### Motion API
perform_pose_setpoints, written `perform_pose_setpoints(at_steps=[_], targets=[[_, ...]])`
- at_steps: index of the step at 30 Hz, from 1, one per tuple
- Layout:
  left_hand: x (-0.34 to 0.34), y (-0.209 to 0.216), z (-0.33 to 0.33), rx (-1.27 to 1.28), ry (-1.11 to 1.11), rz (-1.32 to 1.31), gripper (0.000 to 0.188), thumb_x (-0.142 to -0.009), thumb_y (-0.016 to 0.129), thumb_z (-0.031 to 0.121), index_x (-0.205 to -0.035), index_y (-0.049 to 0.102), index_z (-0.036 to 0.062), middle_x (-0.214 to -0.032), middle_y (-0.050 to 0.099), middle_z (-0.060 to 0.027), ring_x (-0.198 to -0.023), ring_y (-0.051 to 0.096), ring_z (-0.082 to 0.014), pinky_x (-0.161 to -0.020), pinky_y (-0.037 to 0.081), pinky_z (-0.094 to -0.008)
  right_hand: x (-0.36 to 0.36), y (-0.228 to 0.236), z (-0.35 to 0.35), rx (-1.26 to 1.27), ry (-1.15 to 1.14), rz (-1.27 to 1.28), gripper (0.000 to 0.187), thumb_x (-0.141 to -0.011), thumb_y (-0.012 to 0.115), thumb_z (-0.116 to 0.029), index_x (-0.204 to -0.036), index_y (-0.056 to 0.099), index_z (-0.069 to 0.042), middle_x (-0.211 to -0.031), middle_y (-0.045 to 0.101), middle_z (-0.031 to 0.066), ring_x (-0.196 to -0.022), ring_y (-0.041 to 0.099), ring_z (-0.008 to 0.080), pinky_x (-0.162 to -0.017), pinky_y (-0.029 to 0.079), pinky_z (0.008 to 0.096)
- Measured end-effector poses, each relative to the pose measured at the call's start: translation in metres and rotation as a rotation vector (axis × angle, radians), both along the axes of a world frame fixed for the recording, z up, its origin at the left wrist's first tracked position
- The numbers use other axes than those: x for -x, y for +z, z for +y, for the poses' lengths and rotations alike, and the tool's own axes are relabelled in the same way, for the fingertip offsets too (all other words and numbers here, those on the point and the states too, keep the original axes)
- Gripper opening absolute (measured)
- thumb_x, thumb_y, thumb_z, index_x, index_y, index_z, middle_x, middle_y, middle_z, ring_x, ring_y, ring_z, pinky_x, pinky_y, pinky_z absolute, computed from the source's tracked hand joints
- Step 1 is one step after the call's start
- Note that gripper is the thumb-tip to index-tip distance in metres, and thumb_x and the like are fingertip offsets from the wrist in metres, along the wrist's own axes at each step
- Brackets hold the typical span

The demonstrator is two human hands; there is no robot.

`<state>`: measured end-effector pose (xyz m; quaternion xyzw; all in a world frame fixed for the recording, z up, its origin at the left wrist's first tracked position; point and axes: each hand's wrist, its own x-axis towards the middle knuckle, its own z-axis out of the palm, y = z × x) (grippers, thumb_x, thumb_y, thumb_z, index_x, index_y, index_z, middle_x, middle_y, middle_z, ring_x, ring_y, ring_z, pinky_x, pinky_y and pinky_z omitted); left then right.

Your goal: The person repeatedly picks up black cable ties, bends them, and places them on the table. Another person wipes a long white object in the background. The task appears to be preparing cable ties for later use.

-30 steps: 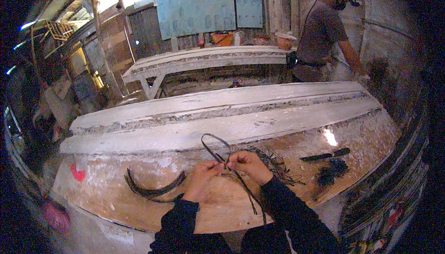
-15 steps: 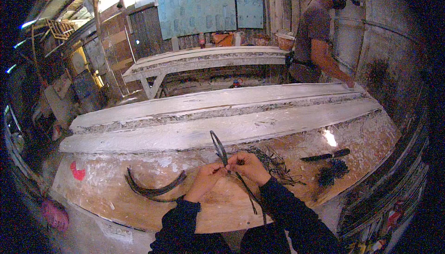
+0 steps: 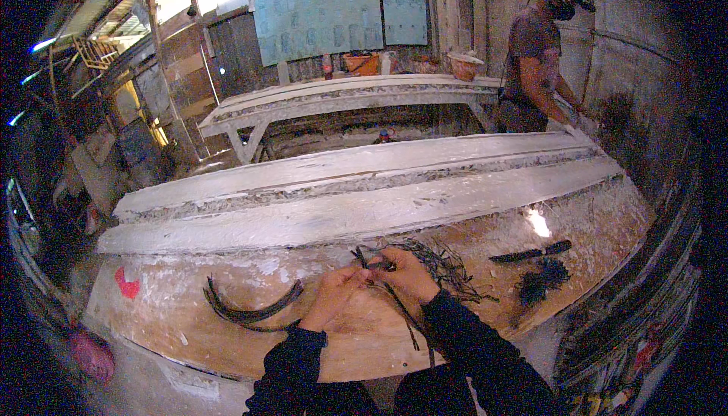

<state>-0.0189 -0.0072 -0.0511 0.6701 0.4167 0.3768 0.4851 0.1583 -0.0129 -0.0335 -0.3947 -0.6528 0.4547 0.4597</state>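
Note:
Close together over the near part of the wooden table, my two hands work on a thin dark strip. The fingers of my left hand pinch it. My right hand is closed on it too, its fingers bent around a short folded part. Two ends of the strip hang down past my right wrist. Left of my hands lies a curved bundle of dark strips. Just beyond my right hand spreads a tangled pile of thin dark strips.
A dark-handled knife and a spiky dark bundle lie on the right. Long whitish boards run across behind. A red scrap lies far left. Another person stands beyond the table's right end, near a white bench.
The tall loop of strip above my hands has drawn down to a short bit. My right fingers have shifted slightly. The other person has moved to the right, hands now past the board's end.

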Motion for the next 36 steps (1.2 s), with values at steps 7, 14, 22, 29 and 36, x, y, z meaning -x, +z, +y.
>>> perform_pose_setpoints(at_steps=[7, 14, 22, 29, 36], targets=[[-0.009, 0.009, -0.009, 0.007, 0.087, -0.335, 0.009, -0.077, 0.063, 0.006, -0.083, 0.06, -0.0002, -0.077, 0.062, -0.0039, -0.07, 0.056, -0.0107, -0.064, 0.044, -0.0215, 0.001, -0.02, 0.01, -0.016, -0.082, -0.164, 0.013, -0.073, 0.062, -0.011, -0.083, 0.063, -0.003, -0.078, 0.062, 0.0074, -0.075, 0.058, 0.0166, -0.069, 0.046, 0.03], [-0.007, 0.028, -0.019, -0.095, 0.186, 0.018, 0.017, -0.08, 0.061, 0.019, -0.087, 0.06, 0.003, -0.08, 0.063, -0.0057, -0.076, 0.058, -0.0133, -0.068, 0.046, -0.0258, 0.003, -0.028, 0.011, 0.047, 0.022, -0.016, 0.007, -0.072, 0.062, -0.01, -0.073, 0.059, -0.003, -0.069, 0.058, 0.005, -0.067, 0.054, 0.0135, -0.066, 0.045, 0.0281], [-0.003, 0.03, -0.015, 0.093, 0.074, -0.073, 0.018, -0.082, 0.058, 0.023, -0.084, 0.061, 0.0053, -0.075, 0.061, -0.0034, -0.07, 0.056, -0.0144, -0.067, 0.045, -0.0282, -0.001, 0.008, -0.008, -0.036, -0.024, 0.026, 0.028, -0.073, 0.057, 0.001, -0.1, 0.054, -0.005, -0.099, 0.052, 0.0031, -0.094, 0.048, 0.0131, -0.078, 0.042, 0.0267], [-0.004, 0.048, -0.028, 0.02, -0.112, 0.244, 0.021, -0.081, 0.057, 0.024, -0.073, 0.06, 0.0053, -0.065, 0.057, -0.002, -0.064, 0.053, -0.0121, -0.06, 0.042, -0.027, -0.011, 0.019, 0.009, -0.421, -0.192, -0.218, 0.054, -0.066, 0.047, 0.01, -0.115, 0.052, -0.012, -0.112, 0.045, 0.0085, -0.108, 0.041, 0.025, -0.091, 0.035, 0.0325], [-0.004, 0.038, -0.021, 0.06, -0.212, 0.012, 0.018, -0.082, 0.055, 0.02, -0.072, 0.058, 0.0049, -0.065, 0.055, -0.0005, -0.063, 0.051, -0.0109, -0.061, 0.041, -0.0261, -0.015, 0.014, 0.01, -0.454, -0.317, -0.235, 0.056, -0.065, 0.047, 0.012, -0.116, 0.052, -0.012, -0.105, 0.047, 0.0123, -0.107, 0.042, 0.0273, -0.091, 0.035, 0.0319]])
